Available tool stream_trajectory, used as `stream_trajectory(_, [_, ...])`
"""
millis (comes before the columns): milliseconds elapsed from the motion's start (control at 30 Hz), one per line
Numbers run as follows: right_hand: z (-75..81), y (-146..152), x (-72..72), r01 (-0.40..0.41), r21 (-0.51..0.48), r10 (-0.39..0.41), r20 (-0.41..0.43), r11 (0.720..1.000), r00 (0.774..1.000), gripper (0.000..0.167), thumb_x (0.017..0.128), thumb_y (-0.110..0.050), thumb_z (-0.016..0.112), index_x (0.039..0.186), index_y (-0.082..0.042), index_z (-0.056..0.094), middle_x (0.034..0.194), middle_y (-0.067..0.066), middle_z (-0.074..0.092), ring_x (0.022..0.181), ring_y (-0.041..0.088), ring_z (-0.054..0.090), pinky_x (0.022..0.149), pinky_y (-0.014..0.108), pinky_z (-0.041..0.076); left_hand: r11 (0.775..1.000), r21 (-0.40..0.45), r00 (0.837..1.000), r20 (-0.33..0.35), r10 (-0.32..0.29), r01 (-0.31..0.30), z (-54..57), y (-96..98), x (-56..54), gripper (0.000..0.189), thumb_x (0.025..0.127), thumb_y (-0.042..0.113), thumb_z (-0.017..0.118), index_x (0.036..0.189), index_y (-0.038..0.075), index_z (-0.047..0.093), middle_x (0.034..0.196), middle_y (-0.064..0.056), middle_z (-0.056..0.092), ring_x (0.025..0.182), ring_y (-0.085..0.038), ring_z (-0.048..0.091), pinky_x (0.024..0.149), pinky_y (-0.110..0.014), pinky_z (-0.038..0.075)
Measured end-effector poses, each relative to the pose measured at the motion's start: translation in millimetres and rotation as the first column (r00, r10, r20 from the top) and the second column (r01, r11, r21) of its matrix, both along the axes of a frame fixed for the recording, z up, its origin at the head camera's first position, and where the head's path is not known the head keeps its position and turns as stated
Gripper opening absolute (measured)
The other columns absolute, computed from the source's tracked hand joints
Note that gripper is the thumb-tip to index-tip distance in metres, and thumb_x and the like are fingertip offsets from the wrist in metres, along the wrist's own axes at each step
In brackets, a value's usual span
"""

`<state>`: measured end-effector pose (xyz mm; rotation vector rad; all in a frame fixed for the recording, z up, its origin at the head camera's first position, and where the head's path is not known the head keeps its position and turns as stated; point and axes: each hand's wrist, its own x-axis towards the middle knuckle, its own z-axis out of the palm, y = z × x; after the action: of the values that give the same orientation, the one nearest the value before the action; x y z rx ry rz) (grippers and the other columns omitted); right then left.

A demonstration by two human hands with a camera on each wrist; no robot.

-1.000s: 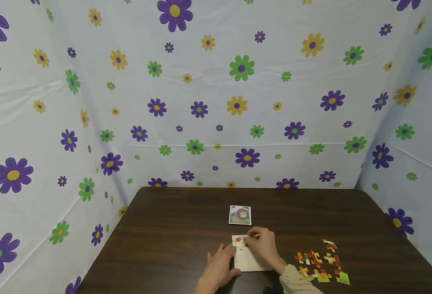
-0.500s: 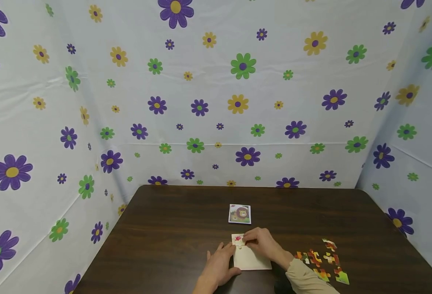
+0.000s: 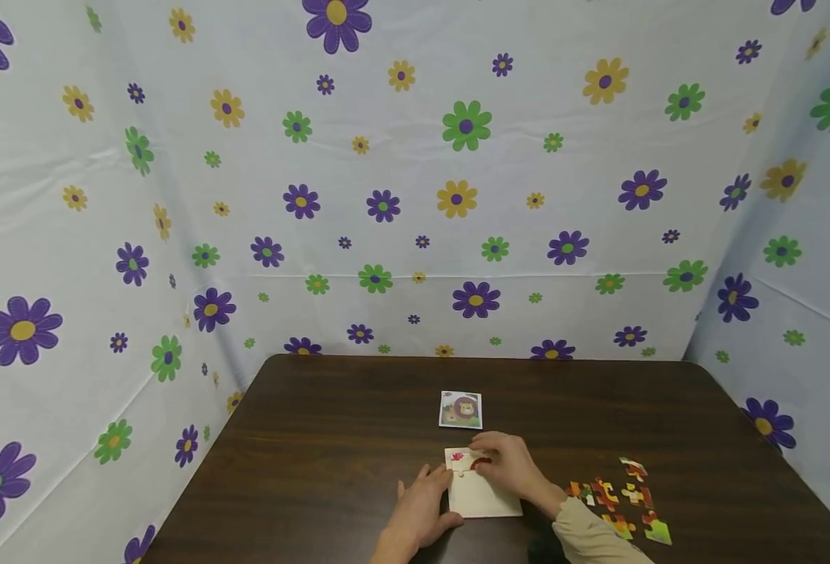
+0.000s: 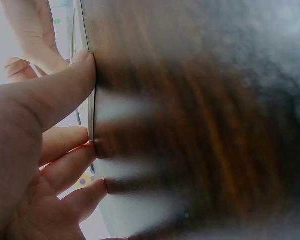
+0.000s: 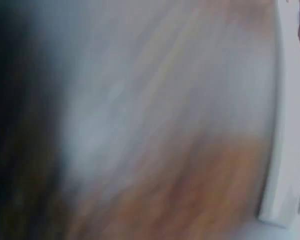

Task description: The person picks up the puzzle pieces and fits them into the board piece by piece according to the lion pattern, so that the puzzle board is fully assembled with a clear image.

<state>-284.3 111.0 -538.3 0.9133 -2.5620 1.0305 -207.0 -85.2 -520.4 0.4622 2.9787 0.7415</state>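
A pale square puzzle board [image 3: 483,500] lies near the front of the dark table. My left hand [image 3: 418,511] rests along its left edge, fingers spread and fairly straight, with the thumb by the near left corner. In the left wrist view, the fingertips and thumb [image 4: 65,92] touch the edge. A jigsaw piece with a pink print [image 3: 457,457] sits in the board's far left corner. To its right, my right hand [image 3: 509,468] pinches a red jigsaw piece [image 3: 480,462] at the board, partly hidden by the fingers. The right wrist view is blurred, showing the board's edge [image 5: 282,165].
Several loose jigsaw pieces [image 3: 605,496] lie on the table to the right, some hidden by the right sleeve [image 3: 591,533]. A lion picture card [image 3: 461,410] lies beyond the board. Flower-printed cloth [image 3: 415,180] surrounds the table [image 3: 330,446].
My right hand shifts slightly on the board's far side, and the red piece now shows under its fingers. The right sleeve moved rightward over some loose pieces. My left hand stays put.
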Motion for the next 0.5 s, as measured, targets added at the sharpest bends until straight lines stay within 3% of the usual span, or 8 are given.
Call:
stream_trajectory(100, [1.7,-0.5,3.9,0.113,-0.074,-0.101,0.147,0.991,0.984,0.029,0.065,0.005,0.081,0.091,-0.004,0.073,0.093,0.005,0.069,0.082,0.021,0.064,0.073,0.032,0.055,1.0,0.002,1.0,0.003,0.002,-0.002,0.1,-0.1,0.1,0.058,0.073,0.033,0.082,0.123,0.011,0.061,0.132,-0.012,0.057,0.123,-0.044,0.048,0.084,-0.077,0.032])
stream_trajectory(233, [4.4,-1.5,7.3,0.205,-0.137,-0.154,0.315,0.969,0.937,0.031,0.064,0.008,0.08,0.092,-0.003,0.071,0.09,0.005,0.069,0.08,0.018,0.062,0.073,0.032,0.055,1.0,-0.003,1.0,0.003,-0.001,0.001,-0.3,0.2,0.0,0.058,0.073,0.033,0.082,0.122,0.011,0.061,0.132,-0.012,0.057,0.123,-0.043,0.048,0.084,-0.077,0.032])
stream_trajectory(333, [4.0,-2.0,8.0,0.239,-0.17,-0.163,0.368,0.956,0.915,0.031,0.064,0.009,0.08,0.091,-0.001,0.071,0.088,0.007,0.069,0.08,0.019,0.064,0.073,0.031,0.056,1.0,-0.002,1.0,0.002,-0.003,0.003,-0.6,0.4,0.5,0.058,0.073,0.033,0.082,0.122,0.011,0.061,0.132,-0.012,0.057,0.123,-0.044,0.049,0.083,-0.078,0.032])
stream_trajectory(500, [1.0,-2.3,6.7,0.277,-0.195,-0.189,0.375,0.941,0.908,0.027,0.064,0.009,0.08,0.086,-0.003,0.072,0.084,0.005,0.07,0.075,0.015,0.062,0.066,0.023,0.053,1.0,0.009,1.0,0.003,0.001,-0.001,0.6,0.7,1.1,0.058,0.073,0.032,0.082,0.123,0.01,0.061,0.132,-0.013,0.057,0.123,-0.045,0.049,0.084,-0.078,0.031])
